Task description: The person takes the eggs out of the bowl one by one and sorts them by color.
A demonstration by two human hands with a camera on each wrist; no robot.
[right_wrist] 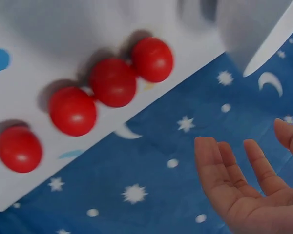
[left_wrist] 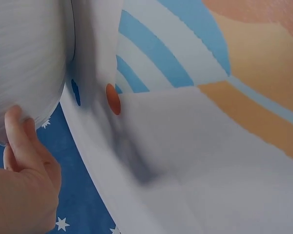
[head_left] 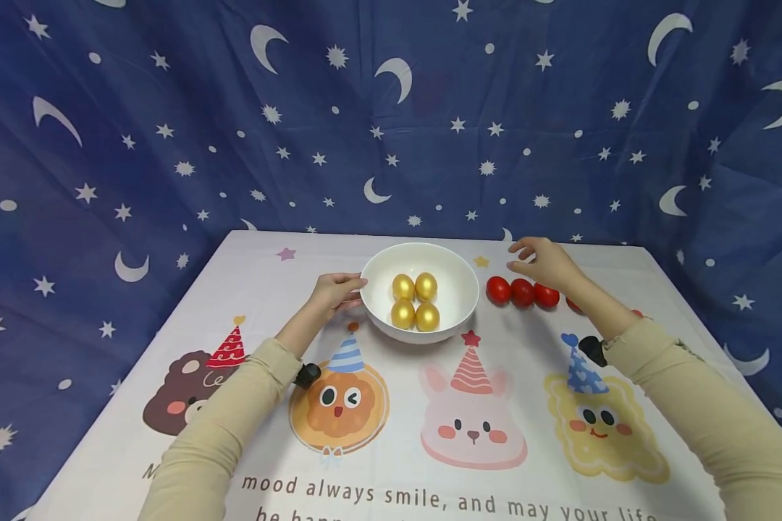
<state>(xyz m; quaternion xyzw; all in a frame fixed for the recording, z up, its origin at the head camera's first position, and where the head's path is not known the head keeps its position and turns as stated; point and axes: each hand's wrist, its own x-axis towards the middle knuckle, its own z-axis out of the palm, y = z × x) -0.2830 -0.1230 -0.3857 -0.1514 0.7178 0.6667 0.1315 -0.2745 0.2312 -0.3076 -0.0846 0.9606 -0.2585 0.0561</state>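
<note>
A white bowl [head_left: 459, 300] is at the middle of the table, with several golden eggs [head_left: 426, 287] grouped inside it. My left hand [head_left: 334, 292] grips the bowl's left side, thumb at the rim and fingers beneath; the left wrist view shows the fingers [left_wrist: 19, 141] against the outer wall. Whether the bowl's base touches the table is hidden. To the right of the bowl lies a row of red eggs [head_left: 523, 293], partly covered by my right arm. Above and beyond that row, my right hand [head_left: 544, 262] hovers with loosely bent, spread fingers and holds nothing.
A white tablecloth [head_left: 391, 427] printed with cartoon faces and lettering covers the table. Behind the far edge hangs a dark blue curtain [head_left: 339, 145] with stars and moons. One more red egg [head_left: 636, 313] shows beyond the right forearm.
</note>
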